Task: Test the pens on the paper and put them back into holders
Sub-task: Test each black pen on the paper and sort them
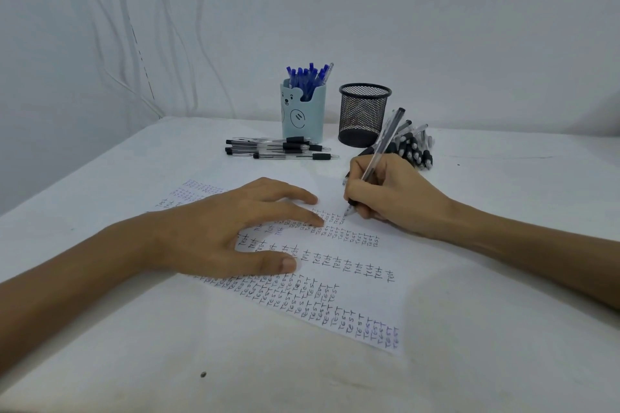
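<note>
A white sheet of paper [352, 298] covered with rows of the word "test" lies on the table. My left hand [231, 228] presses flat on it with fingers spread. My right hand [389, 193] grips a clear pen with a black grip [382, 151], its tip touching the paper at the end of a row. A light blue bear holder [302, 117] at the back holds several blue pens [308, 77]. Beside it stands a black mesh holder [364, 114]; no pens show above its rim.
Several black pens [281, 148] lie in a row in front of the blue holder. A pile of black pens [414, 147] lies right of the mesh holder, behind my right hand. The table has a white cloth [486, 329]; a wall stands close behind.
</note>
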Action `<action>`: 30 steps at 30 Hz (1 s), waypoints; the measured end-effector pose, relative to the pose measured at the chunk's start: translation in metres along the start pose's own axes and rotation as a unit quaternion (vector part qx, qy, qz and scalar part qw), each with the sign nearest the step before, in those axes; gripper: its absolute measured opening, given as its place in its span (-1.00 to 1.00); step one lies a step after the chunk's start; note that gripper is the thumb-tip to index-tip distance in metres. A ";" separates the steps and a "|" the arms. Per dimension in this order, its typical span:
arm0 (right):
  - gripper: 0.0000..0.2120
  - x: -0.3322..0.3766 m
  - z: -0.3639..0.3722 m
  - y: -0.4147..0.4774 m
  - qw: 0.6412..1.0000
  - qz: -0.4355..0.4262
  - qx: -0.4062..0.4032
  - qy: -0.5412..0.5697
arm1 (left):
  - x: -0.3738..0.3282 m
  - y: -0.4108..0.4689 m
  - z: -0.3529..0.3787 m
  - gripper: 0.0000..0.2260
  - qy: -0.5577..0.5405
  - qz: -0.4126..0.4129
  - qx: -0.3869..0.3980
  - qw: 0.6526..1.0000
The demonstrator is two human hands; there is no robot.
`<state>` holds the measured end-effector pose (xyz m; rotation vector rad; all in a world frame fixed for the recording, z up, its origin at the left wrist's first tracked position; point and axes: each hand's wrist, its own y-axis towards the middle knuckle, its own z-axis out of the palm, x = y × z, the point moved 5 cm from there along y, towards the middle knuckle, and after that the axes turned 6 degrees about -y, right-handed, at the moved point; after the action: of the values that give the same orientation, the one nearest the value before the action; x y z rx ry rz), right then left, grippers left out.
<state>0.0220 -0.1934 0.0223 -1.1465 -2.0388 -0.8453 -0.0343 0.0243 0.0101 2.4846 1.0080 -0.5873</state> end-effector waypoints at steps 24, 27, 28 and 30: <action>-0.59 -0.004 -0.015 0.003 0.927 0.111 -0.083 0.350 | 0.029 -0.001 -0.006 -0.34 0.029 -0.040 -0.010 0.999; -0.53 -0.009 -0.017 0.005 0.933 0.114 -0.124 0.317 | 0.028 -0.001 -0.006 -0.34 0.028 -0.042 -0.008 0.999; -0.55 -0.011 -0.019 0.006 0.936 0.110 -0.134 0.306 | 0.029 -0.001 -0.006 -0.34 0.028 -0.043 -0.009 0.999; -0.64 -0.011 -0.021 0.008 0.944 0.092 -0.130 0.289 | 0.028 -0.001 -0.006 -0.33 0.028 -0.044 -0.008 0.999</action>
<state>0.0386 -0.2113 0.0277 -1.0443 -1.3489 -1.2129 -0.0152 0.0441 0.0006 2.4664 1.1437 -0.5364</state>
